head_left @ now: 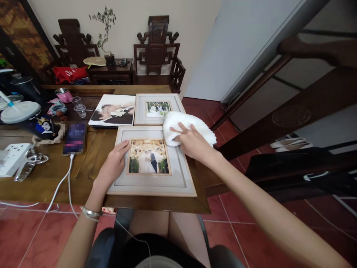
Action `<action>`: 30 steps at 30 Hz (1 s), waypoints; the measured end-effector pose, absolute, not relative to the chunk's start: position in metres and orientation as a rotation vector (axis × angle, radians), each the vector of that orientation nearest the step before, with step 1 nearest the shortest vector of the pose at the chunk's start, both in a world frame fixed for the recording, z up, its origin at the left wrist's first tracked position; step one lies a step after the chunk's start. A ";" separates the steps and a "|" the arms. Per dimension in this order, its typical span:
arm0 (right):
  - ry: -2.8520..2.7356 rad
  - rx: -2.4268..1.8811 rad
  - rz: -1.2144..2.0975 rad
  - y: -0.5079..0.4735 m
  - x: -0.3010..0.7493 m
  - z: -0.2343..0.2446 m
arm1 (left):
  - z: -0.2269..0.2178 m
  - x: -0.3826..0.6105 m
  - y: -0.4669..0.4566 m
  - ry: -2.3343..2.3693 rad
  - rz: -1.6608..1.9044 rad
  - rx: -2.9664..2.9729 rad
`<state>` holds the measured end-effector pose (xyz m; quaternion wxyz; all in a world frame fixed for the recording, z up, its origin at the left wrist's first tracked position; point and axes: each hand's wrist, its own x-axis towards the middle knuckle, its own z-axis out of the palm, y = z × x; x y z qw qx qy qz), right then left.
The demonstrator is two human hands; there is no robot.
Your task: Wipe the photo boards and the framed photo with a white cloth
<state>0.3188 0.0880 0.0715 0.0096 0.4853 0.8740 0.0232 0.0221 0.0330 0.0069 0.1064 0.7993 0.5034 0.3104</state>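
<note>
A large framed photo [178,178] with a pale mat lies flat at the near edge of the wooden table [55,186]. My left hand [113,165] rests flat on the frame's left side, fingers stretched out. My right hand [191,143] presses on a white fluffy cloth [181,124] at the frame's upper right corner, fingers spread over it. A second framed photo [158,108] lies just behind, and an unframed photo print [113,110] lies to its left.
A phone [74,138] with a white cable [60,186] lies left of the frames. A white power strip [12,158], a lidded cup, small glasses and clutter fill the table's left. Dark wooden chairs and a plant stand behind; a stair rail [251,93] runs at right.
</note>
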 end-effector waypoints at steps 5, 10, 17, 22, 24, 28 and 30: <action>2.777 1.396 -0.048 0.034 0.325 0.080 | 0.007 0.022 0.034 1.490 0.915 2.362; 2.839 1.231 -0.294 -0.015 0.338 0.091 | 0.008 0.021 0.035 1.466 0.881 2.418; 2.834 1.359 -0.254 0.036 0.334 0.079 | 0.010 0.020 0.033 1.454 0.865 2.423; 2.879 1.443 -0.067 0.079 0.323 0.067 | 0.012 0.021 0.032 1.481 0.859 2.409; 2.908 1.423 -0.059 0.071 0.325 0.064 | 0.012 0.022 0.032 1.493 0.854 2.394; 3.000 1.327 -0.170 0.022 0.339 0.060 | 0.010 0.023 0.032 1.491 0.883 2.372; 3.023 1.275 -0.256 -0.007 0.346 0.060 | 0.009 0.023 0.032 1.509 0.876 2.363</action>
